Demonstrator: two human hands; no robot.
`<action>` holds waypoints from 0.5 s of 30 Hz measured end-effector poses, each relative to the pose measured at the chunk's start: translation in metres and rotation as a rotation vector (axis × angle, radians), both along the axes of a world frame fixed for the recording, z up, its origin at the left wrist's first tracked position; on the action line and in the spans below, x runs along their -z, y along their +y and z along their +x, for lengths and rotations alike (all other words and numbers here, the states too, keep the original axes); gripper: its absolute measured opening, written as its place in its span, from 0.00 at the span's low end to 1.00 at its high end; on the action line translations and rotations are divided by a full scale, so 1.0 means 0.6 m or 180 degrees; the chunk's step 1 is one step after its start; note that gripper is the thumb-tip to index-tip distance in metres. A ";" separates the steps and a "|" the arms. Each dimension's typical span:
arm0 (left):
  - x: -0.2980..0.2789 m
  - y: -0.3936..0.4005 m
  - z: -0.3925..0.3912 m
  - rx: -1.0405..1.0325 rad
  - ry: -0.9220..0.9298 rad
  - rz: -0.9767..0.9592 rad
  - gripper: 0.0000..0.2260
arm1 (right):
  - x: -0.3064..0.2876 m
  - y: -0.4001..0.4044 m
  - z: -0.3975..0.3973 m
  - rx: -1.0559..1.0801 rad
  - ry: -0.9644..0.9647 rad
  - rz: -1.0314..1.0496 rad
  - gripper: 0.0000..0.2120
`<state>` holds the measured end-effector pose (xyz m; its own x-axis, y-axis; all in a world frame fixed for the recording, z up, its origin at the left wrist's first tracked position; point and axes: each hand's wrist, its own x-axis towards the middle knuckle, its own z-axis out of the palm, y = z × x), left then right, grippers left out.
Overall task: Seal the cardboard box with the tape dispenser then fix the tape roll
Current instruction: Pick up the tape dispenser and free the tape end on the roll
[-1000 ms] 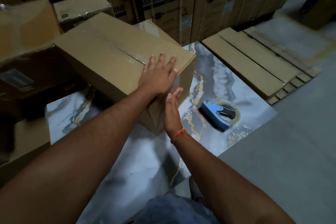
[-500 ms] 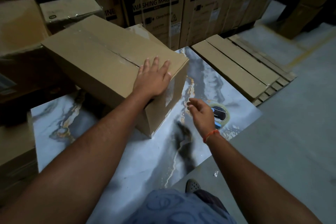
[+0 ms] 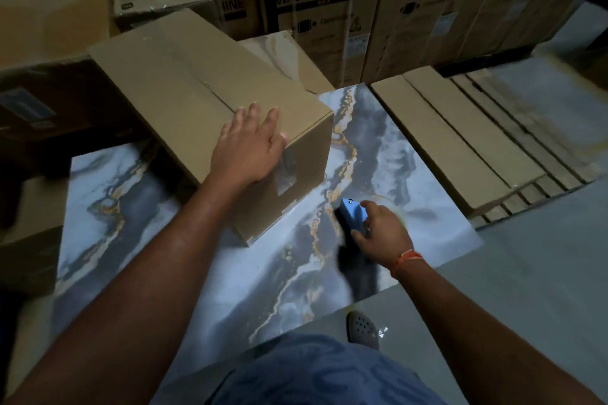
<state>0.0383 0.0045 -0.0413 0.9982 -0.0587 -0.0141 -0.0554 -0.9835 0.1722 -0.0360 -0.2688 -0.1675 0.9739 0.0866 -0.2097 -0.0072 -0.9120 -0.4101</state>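
A closed brown cardboard box (image 3: pixel 197 89) stands on a marbled grey-blue slab (image 3: pixel 138 207). Clear tape runs along its top seam and down the near end face. My left hand (image 3: pixel 248 145) lies flat on the box's near top corner, fingers spread. To the right of the box, my right hand (image 3: pixel 381 230) is closed around the blue tape dispenser (image 3: pixel 353 215), which rests on or just above the slab. My hand hides the tape roll.
Flat cardboard packs (image 3: pixel 460 148) lie stacked at the right of the slab. Large washing-machine cartons (image 3: pixel 345 10) line the back, and more boxes (image 3: pixel 49 16) crowd the left. Grey floor (image 3: pixel 526 273) lies to the right, with my shoe (image 3: pixel 362 329) on it.
My right hand left the box's end face, swung right and closed on the blue dispenser. My left hand stayed on the box top.
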 end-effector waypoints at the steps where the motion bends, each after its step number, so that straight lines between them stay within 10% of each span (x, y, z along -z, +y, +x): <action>1: 0.001 -0.006 -0.004 -0.0127 -0.0023 0.0023 0.27 | 0.004 -0.005 0.004 -0.0119 0.0022 -0.0052 0.28; 7: -0.005 -0.039 -0.016 -0.0710 -0.0120 -0.0021 0.29 | 0.020 -0.020 0.006 -0.0552 -0.0129 -0.0240 0.32; 15: 0.032 -0.182 -0.159 -0.0408 -0.1954 -0.1402 0.11 | 0.041 -0.039 0.003 -0.0540 -0.0130 -0.0050 0.45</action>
